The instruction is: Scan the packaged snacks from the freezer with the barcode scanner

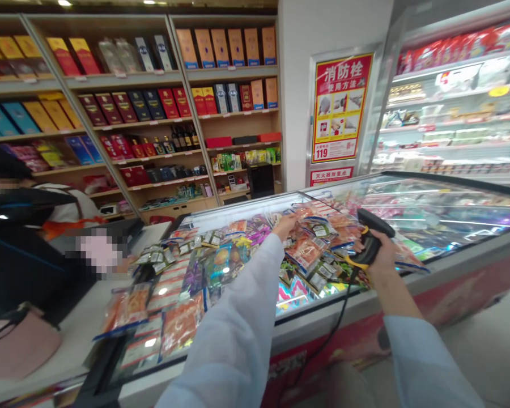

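My right hand [381, 255] is wrapped round a black and yellow barcode scanner [369, 241], its cable hanging down the front of the chest freezer [323, 317]. Stretched forward, my left hand [284, 226] has its fingers closed at the edge of a clear snack packet [305, 212]; the fingertips are partly hidden. Around both hands, many bagged snacks lie piled on the glass top, among them an orange packet [306, 250] with a white label. More orange packets [130, 306] lie at the freezer's left end.
A person [70, 204] is behind the counter [74, 323] at left, with a pink bag [21, 343] on it. Shelves [138, 124] of boxed goods line the back wall. A red fire-hydrant notice [342, 107] hangs by a lit refrigerated display [454, 107].
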A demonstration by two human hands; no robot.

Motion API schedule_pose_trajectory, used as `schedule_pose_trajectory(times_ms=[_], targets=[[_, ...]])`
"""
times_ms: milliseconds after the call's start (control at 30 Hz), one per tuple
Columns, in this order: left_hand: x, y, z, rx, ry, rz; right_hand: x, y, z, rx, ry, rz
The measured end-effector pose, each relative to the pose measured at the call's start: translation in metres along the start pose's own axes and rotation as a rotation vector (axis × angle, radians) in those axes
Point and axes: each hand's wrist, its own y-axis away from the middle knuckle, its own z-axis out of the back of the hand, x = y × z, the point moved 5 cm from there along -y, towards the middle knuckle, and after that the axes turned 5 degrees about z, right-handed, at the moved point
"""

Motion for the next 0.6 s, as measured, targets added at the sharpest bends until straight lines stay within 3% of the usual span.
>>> schedule_pose_trajectory(times_ms=[133, 300, 467, 600], targets=[[-0.016, 0.01, 0.044, -0.066, -0.026, -0.033, 0.006, -0.002, -0.043, 0.111, -0.033, 0.036], [-0.024, 0.031, 0.144, -0.269, -0.055, -0.113, -0.014, -0.003, -0.11, 0.195, -0.107, -0.025], [0.008, 0.056, 0.242, -0.524, -0.106, -0.1, -0.075, 0.0, -0.177, 0.313, -0.162, -0.149], [0.05, 0.063, 0.284, -0.682, -0.178, -0.084, -0.138, 0.007, -0.211, 0.367, -0.138, -0.269]])
